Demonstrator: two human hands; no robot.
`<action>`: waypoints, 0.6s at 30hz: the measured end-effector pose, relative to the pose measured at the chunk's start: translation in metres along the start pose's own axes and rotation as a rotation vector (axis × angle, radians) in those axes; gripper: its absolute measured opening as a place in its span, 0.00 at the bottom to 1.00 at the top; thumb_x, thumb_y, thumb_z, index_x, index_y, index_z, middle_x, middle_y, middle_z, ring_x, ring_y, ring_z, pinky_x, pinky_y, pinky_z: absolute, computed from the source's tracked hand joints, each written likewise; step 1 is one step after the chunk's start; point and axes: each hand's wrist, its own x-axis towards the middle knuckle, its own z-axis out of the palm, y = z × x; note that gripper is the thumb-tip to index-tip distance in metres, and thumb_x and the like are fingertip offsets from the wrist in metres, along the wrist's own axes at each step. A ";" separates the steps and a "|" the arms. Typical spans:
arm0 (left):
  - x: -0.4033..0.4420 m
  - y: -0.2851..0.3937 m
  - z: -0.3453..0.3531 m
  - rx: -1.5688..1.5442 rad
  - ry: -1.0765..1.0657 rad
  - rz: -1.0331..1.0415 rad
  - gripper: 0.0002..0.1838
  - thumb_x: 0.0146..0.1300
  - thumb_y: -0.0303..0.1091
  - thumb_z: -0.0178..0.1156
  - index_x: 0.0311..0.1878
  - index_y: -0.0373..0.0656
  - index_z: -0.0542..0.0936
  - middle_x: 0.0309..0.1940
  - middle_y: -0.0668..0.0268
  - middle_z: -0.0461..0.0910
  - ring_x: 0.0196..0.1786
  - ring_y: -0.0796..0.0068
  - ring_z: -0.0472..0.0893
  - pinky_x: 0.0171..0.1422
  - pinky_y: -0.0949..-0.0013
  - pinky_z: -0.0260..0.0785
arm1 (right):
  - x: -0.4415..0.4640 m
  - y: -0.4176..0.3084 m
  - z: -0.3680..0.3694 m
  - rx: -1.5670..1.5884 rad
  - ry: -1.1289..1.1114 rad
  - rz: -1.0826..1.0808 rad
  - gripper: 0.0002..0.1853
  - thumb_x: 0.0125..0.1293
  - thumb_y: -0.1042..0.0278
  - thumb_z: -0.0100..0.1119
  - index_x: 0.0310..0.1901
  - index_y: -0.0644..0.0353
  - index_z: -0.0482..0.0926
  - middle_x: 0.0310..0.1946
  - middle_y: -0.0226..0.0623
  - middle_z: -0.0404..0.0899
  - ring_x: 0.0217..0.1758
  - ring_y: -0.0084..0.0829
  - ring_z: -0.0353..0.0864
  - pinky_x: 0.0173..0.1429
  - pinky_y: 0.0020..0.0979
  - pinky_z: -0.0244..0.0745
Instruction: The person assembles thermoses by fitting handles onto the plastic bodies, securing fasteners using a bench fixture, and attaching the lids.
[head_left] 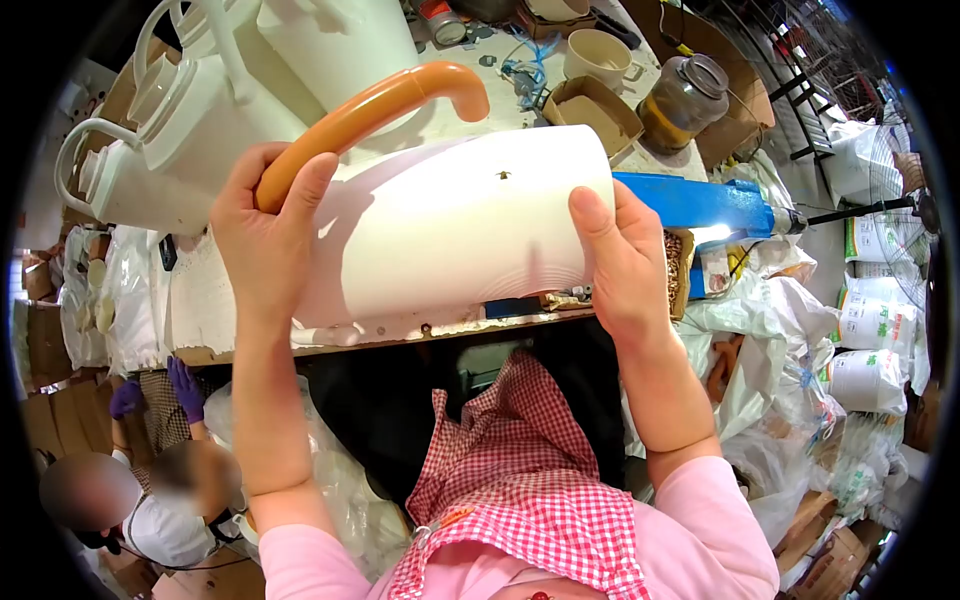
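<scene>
My left hand (268, 235) is closed round one end of an orange curved handle (385, 100), thumb on top. The handle's hooked free end hangs over the white body. This white cylindrical plastic body (450, 220) lies sideways between my hands, with a small dark hole facing up. My right hand (630, 260) grips its right end, thumb on top and the other fingers behind. Whether my left hand also bears against the body's left end, I cannot tell.
White jugs with handles (205, 120) stand at the left of the worktable (200, 310). Behind are a beige mug (598, 60), a cardboard tray (597, 112) and a jar of amber liquid (683, 105). A blue machine arm (695, 205) is at right. Purple-gloved hands (185, 390) show lower left.
</scene>
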 end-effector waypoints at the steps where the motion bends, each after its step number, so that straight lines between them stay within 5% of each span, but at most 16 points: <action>1: 0.005 0.011 -0.001 0.002 -0.003 0.011 0.14 0.65 0.39 0.71 0.42 0.38 0.84 0.31 0.69 0.82 0.32 0.79 0.77 0.39 0.74 0.70 | 0.002 0.000 -0.001 -0.006 -0.007 0.003 0.21 0.78 0.55 0.55 0.54 0.70 0.79 0.44 0.34 0.85 0.45 0.20 0.80 0.50 0.25 0.76; 6: 0.024 0.074 0.025 0.916 -0.284 0.398 0.19 0.72 0.46 0.58 0.44 0.36 0.81 0.29 0.59 0.82 0.33 0.69 0.78 0.42 0.65 0.71 | 0.007 0.009 -0.003 -0.076 0.017 -0.065 0.21 0.78 0.56 0.55 0.53 0.71 0.79 0.42 0.34 0.85 0.43 0.21 0.80 0.48 0.27 0.77; 10: 0.047 0.076 0.054 0.804 -0.511 0.455 0.19 0.72 0.46 0.58 0.42 0.36 0.82 0.33 0.60 0.86 0.33 0.69 0.79 0.43 0.64 0.71 | 0.011 0.008 -0.004 -0.053 -0.008 -0.044 0.19 0.78 0.58 0.54 0.53 0.70 0.79 0.39 0.35 0.85 0.40 0.22 0.82 0.45 0.27 0.78; 16: 0.034 0.094 0.043 0.506 -0.601 0.285 0.19 0.71 0.47 0.63 0.39 0.36 0.81 0.23 0.73 0.68 0.29 0.83 0.65 0.34 0.73 0.59 | 0.016 0.005 -0.011 -0.178 -0.038 -0.057 0.24 0.74 0.53 0.53 0.60 0.65 0.74 0.46 0.47 0.82 0.42 0.40 0.87 0.23 0.40 0.86; 18: 0.029 0.098 0.040 0.526 -0.625 0.279 0.20 0.71 0.47 0.64 0.39 0.36 0.81 0.23 0.74 0.67 0.29 0.83 0.64 0.34 0.74 0.58 | 0.019 0.006 -0.011 -0.158 -0.032 -0.012 0.25 0.74 0.53 0.52 0.61 0.65 0.74 0.46 0.47 0.82 0.43 0.40 0.86 0.23 0.40 0.86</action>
